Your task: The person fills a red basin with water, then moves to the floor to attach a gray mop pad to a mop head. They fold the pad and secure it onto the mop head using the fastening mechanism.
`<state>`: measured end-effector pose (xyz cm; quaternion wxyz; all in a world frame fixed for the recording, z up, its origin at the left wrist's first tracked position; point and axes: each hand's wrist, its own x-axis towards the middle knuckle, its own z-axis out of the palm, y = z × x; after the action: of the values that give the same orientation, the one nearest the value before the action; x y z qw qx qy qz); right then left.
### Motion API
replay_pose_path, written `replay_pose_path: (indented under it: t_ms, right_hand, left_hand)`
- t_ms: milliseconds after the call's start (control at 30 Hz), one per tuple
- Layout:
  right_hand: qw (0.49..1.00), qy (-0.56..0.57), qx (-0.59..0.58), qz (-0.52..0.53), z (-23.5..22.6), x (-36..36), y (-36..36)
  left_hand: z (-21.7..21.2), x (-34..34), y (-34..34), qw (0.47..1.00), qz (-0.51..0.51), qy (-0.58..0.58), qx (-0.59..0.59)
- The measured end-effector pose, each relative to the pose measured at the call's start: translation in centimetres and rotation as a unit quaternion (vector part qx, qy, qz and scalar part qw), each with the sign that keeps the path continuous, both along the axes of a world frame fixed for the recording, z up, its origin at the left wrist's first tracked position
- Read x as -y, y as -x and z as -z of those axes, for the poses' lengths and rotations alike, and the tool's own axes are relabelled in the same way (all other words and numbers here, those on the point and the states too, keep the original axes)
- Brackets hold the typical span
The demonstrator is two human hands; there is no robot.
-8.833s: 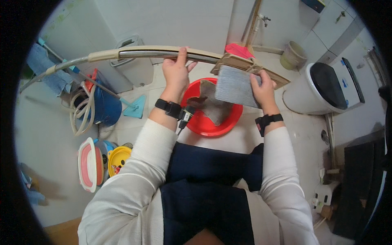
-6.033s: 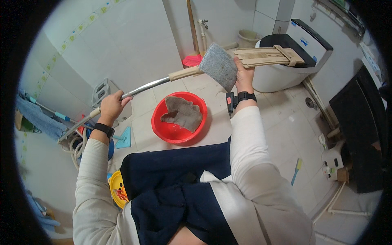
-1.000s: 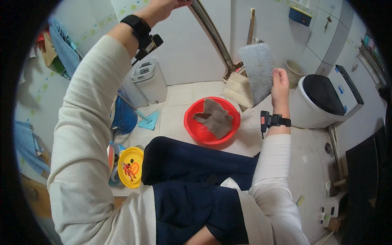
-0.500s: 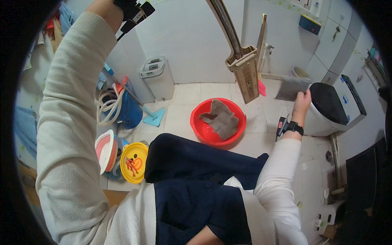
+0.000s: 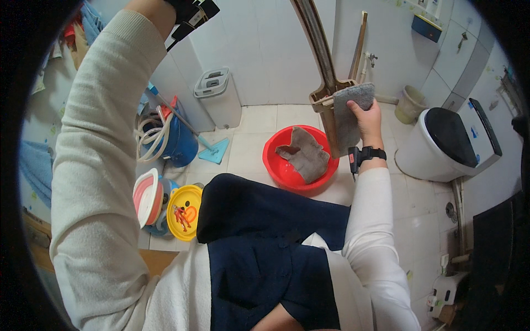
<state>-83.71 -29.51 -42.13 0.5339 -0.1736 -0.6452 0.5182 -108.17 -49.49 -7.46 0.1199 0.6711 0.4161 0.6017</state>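
My right hand (image 5: 367,118) grips a grey mop pad (image 5: 344,124), thumb on its face, and holds it up against the flat head of a mop (image 5: 316,44). The mop's metal handle comes down from the top edge, and its beige head hangs above the floor, partly hidden behind the pad. Of my raised left arm (image 5: 99,138) I see the sleeve and the wrist with a black strap device; the hand itself lies beyond the top edge. Below the mop, a red basin (image 5: 273,168) holds a grey-brown cloth (image 5: 306,157).
On the left are a blue bucket (image 5: 185,149) with a pale hose, a light-blue floor scraper (image 5: 215,151), a white bin (image 5: 223,105), a pink basin (image 5: 148,196) and a yellow lid (image 5: 185,229). A white, black-lidded appliance (image 5: 425,154) and a small bin (image 5: 409,105) stand right.
My right hand has moved left and up, bringing the grey mop pad from beside the appliance to the mop head. The whole view has shifted slightly.
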Motion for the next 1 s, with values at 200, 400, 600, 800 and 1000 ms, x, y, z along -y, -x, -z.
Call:
replay_pose_path:
  t_ms: [200,400,600,800,1000]
  right_hand:
    - [0.994,0.046,-0.077,-0.055,1.0,0.5,2.0]
    - [0.987,0.087,-0.123,-0.06,1.2,0.7,2.5]
    - [0.986,0.064,-0.122,-0.096,0.4,1.5,2.9]
    - [0.989,0.048,-0.04,-0.136,-0.1,2.3,2.5]
    - [0.991,-0.007,0.049,-0.126,0.8,2.4,2.7]
  left_hand:
    - [1.1,-1.2,0.2,0.999,-0.025,-0.013,0.045]
    - [4.0,-2.2,2.1,0.983,-0.08,-0.002,-0.163]
    - [22.8,-4.6,-3.6,0.972,-0.048,0.231,-0.022]
    - [29.7,-7.1,-5.7,0.933,-0.042,0.204,0.295]
    - [35.8,-7.0,-5.2,0.923,-0.031,0.09,0.372]
